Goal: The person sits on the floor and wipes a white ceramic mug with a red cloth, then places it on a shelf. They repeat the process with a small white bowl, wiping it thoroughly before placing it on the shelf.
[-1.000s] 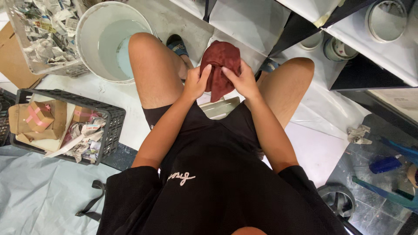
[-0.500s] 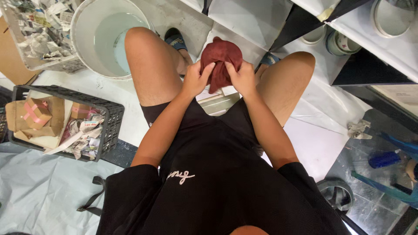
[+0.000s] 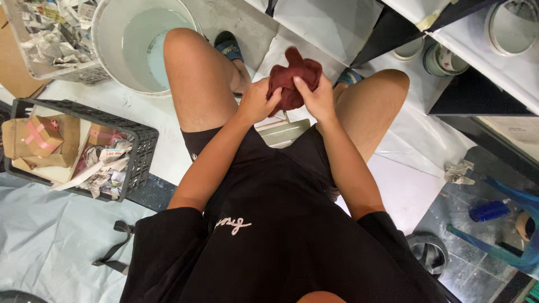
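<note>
I sit with knees apart and look down at my lap. Both hands hold a dark red cloth [image 3: 292, 79] bunched between my knees. My left hand [image 3: 257, 101] grips its left side, thumb on top. My right hand [image 3: 315, 96] pinches the right side with fingers curled into the fabric. The cloth is crumpled, with a lobe sticking up at the far end. Under the hands lies a pale flat block [image 3: 283, 132] on the floor.
A white bucket [image 3: 106, 59] with pale liquid stands beyond my left knee. A black crate [image 3: 137, 154] of paper scraps and small boxes sits at left. A clear bin [image 3: 39, 67] of shredded paper is far left. Tins [image 3: 441, 59] and black shelving stand at right.
The cloth was spread flatter over my hands a second ago; now it is bunched tighter and both hands have closed in on it.
</note>
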